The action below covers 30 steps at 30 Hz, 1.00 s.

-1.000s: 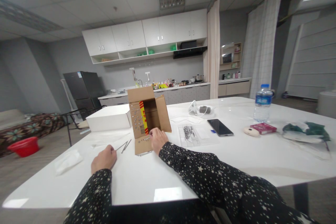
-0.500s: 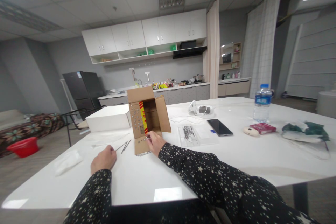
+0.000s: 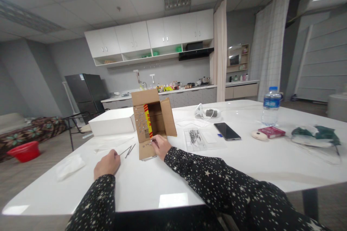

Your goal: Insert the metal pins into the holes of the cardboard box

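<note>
A cardboard box stands with flaps spread on the table. Small round metal heads dot its left flap, and more form a row on the front flap folded toward me. At that front flap is my right hand, thumb and fingertips pinched; whatever small piece they hold is too tiny to name. My left hand rests curled on the tabletop, left of the box. One thin metal rod reaches to its fingers, whose grip is hidden. Another thin rod lies beside it.
Behind the left hand is a white box. Right of the cardboard box lie a clear case of small metal pieces and a phone. Farther right are a water bottle and a pink packet. Crumpled tissue lies left.
My right hand has shifted very slightly right at the front flap, uncovering a little more of its row of metal heads. My left hand and the box stay put.
</note>
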### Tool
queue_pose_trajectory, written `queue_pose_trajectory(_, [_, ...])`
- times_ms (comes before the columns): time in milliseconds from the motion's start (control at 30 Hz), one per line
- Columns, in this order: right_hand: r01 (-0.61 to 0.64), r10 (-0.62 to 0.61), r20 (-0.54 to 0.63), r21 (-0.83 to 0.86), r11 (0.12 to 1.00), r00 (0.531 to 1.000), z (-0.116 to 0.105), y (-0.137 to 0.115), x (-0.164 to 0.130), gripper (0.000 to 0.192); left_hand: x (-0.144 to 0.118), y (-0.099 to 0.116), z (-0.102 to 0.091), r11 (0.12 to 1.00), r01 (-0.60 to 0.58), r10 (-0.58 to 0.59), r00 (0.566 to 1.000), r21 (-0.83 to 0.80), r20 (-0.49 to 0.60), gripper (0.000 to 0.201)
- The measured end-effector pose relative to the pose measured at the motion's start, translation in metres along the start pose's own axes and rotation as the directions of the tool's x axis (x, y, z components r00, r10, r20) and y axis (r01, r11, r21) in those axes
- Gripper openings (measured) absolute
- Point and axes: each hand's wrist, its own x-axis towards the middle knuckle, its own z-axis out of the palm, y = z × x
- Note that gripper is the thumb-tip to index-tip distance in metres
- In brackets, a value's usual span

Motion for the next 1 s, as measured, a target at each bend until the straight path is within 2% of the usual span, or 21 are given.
queue_pose_trajectory(133, [0.135, -0.128, 0.072, -0.100, 0.986, 0.989, -0.001, -0.007, -0.003, 0.009, 0.000, 0.000, 0.000, 1.000, -0.002, 0.002, 1.000, -0.001, 0.002, 0.032])
queue_pose_trajectory(267, [0.276, -0.247, 0.199, -0.131, 0.952, 0.948, 0.002, -0.012, -0.006, 0.007, 0.000, 0.001, 0.000, 1.000, 0.000, 0.000, 1.000, -0.002, 0.002, 0.031])
queue_pose_trajectory(367, [0.328, -0.276, 0.295, -0.146, 0.933, 0.915, 0.005, -0.013, -0.009, 0.008, 0.001, 0.001, -0.001, 1.000, -0.002, 0.002, 1.000, -0.002, 0.011, 0.032])
queue_pose_trajectory(600, [0.307, -0.211, 0.412, -0.184, 0.934, 0.887, 0.003, -0.014, -0.012, 0.011, 0.001, 0.002, 0.000, 1.000, 0.000, 0.000, 1.000, -0.002, 0.014, 0.032])
queue_pose_trajectory(867, [0.290, -0.177, 0.469, -0.181, 0.940, 0.865, 0.004, -0.012, -0.011, 0.012, 0.004, -0.001, 0.003, 1.000, 0.001, -0.001, 1.000, 0.001, 0.020, 0.032])
queue_pose_trajectory(1000, [0.286, -0.177, 0.455, -0.183, 0.941, 0.873, 0.002, -0.013, -0.012, 0.010, 0.003, 0.000, 0.002, 1.000, -0.002, 0.001, 1.000, 0.002, 0.024, 0.032])
